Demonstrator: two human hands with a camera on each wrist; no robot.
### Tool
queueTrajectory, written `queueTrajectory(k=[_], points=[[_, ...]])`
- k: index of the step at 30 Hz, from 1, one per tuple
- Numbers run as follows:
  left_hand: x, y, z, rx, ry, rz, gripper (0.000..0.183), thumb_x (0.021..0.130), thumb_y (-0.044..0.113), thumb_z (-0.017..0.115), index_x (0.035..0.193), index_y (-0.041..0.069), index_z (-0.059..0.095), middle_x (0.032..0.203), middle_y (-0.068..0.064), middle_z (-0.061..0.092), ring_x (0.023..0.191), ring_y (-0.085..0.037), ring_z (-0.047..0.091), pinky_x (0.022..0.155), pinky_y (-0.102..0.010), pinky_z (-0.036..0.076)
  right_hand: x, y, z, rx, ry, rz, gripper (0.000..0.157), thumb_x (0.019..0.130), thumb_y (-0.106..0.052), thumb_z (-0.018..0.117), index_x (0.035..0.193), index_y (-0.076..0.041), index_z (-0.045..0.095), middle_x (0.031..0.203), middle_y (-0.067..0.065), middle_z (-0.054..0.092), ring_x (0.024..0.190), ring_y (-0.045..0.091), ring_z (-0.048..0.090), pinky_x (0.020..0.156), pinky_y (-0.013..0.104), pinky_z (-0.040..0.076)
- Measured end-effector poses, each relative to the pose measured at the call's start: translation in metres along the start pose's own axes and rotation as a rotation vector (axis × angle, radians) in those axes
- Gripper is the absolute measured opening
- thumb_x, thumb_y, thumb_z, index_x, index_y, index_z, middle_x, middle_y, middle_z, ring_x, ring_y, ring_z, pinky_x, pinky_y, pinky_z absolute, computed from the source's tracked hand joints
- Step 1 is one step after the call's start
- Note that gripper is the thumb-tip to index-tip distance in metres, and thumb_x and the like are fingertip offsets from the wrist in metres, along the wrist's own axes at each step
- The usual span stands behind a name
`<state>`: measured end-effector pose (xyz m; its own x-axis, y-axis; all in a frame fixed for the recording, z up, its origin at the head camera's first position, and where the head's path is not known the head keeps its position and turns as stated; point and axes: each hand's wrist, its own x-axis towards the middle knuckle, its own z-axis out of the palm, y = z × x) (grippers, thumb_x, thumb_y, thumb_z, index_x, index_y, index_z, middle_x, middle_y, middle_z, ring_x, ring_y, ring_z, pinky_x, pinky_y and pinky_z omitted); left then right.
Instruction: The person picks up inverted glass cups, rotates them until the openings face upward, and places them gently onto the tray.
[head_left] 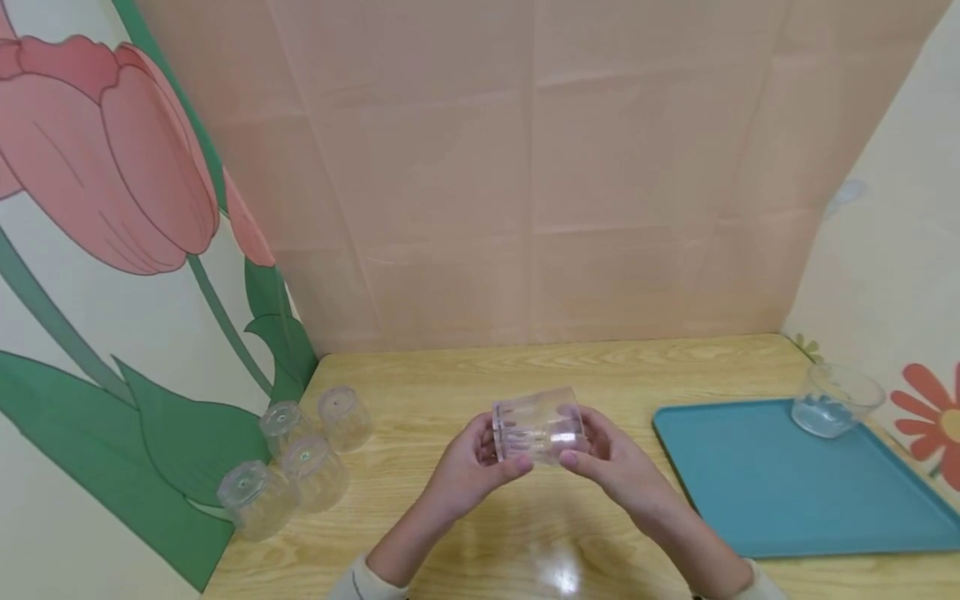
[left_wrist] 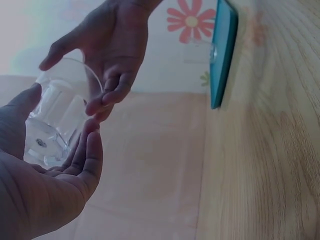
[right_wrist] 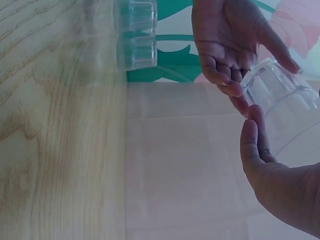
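Observation:
Both hands hold a clear plastic cup [head_left: 536, 423] on its side above the table, its base towards the left and its mouth towards the right. My left hand [head_left: 468, 467] grips the base end, thumb in front and fingers behind. At the mouth end my right hand [head_left: 618, 467] grips the cup the same way. In the left wrist view the cup [left_wrist: 62, 112] shows a small round mark on its base. The fingertips of both hands come close together along the cup's side in the right wrist view, where the cup [right_wrist: 282, 100] is partly cut off.
Several clear cups [head_left: 315, 471] stand upside down at the table's left side. A blue tray [head_left: 795, 492] lies on the right, with a clear glass bowl [head_left: 834, 402] at its back right corner. A pink cloth [head_left: 525, 208] hangs behind the wooden table [head_left: 450, 383].

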<state>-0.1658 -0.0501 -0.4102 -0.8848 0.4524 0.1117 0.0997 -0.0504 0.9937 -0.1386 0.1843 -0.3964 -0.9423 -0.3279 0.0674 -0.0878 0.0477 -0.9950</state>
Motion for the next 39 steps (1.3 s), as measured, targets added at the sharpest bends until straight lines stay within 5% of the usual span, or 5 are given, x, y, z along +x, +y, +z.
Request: queueTrajectory(k=[10, 20, 39], points=[[0.001, -0.002, -0.003, 0.091, -0.069, -0.012, 0.077, 0.085, 0.02, 0.084, 0.147, 0.004, 0.043, 0.127, -0.013, 0.066, 0.103, -0.019, 0.066, 0.088, -0.029, 0.057, -0.003, -0.005, -0.012, -0.055, -0.033, -0.052, 0.073, 0.097, -0.01, 0.068, 0.154, 0.005, 0.025, 0.136, 0.028, 0.045, 0.113, 0.016, 0.064, 0.092, 0.027, 0.055], [0.001, -0.003, -0.013, 0.261, -0.08, -0.062, 0.08, 0.084, 0.032, 0.084, 0.15, 0.012, 0.042, 0.128, -0.009, 0.059, 0.098, -0.02, 0.066, 0.081, -0.031, 0.059, -0.006, -0.004, -0.028, -0.307, 0.002, -0.163, 0.074, 0.091, -0.011, 0.077, 0.15, 0.005, 0.035, 0.127, 0.022, 0.054, 0.104, 0.017, 0.068, 0.079, 0.031, 0.06], [-0.004, 0.0, -0.039, 0.488, -0.042, -0.049, 0.075, 0.087, 0.039, 0.081, 0.149, 0.015, 0.045, 0.133, 0.0, 0.06, 0.11, -0.017, 0.061, 0.091, -0.033, 0.054, -0.019, -0.005, -0.057, -0.749, 0.1, -0.07, 0.092, 0.08, -0.043, 0.086, 0.148, 0.0, 0.041, 0.123, 0.011, 0.062, 0.094, 0.012, 0.068, 0.079, 0.031, 0.056]])
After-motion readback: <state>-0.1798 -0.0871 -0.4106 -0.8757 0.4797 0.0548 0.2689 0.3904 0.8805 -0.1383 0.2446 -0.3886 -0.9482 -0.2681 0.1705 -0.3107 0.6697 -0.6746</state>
